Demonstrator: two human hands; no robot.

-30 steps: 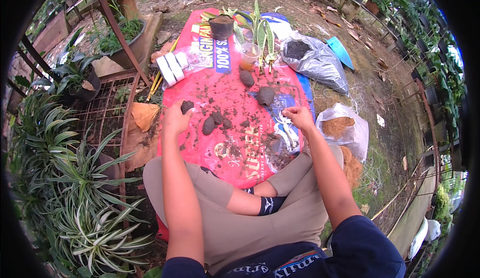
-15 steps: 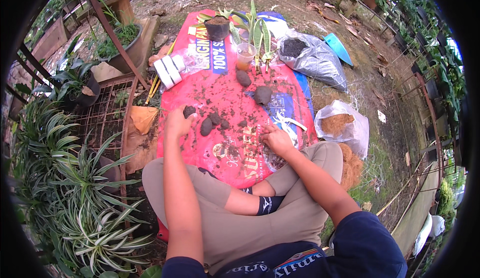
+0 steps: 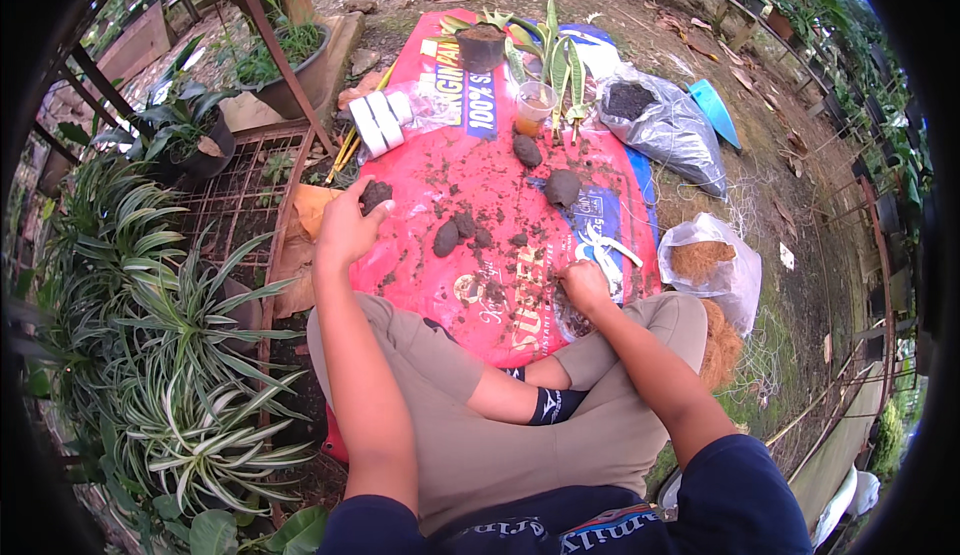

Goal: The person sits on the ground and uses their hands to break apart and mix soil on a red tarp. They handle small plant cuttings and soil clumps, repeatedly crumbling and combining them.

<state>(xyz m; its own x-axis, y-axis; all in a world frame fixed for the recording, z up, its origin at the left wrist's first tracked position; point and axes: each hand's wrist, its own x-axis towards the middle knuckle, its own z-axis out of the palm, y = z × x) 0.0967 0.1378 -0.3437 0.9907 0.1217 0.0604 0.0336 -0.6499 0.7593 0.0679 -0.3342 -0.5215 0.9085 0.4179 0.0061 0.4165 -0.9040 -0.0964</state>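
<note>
If a clock face is laid on the red sheet, with twelve at the far end, the left hand is near nine o'clock. Its fingers are partly closed around one dark clump. The right hand is between four and five o'clock, with its fingers curled in; whether they hold something, I cannot tell.

I count five bigger lumps on the sheet: three together near the middle, toward eight o'clock, the darkest being an oval lump; one oblong lump just past twelve; and one round lump at two. Many small crumbs lie between them.

Toward twelve there are one black pot and one clear cup with orange-brown liquid. Two bags stand at the right: a grey bag at two o'clock and a white bag past three.

Printed lettering is yellow and white at the far end, and pale gold toward six.
</note>
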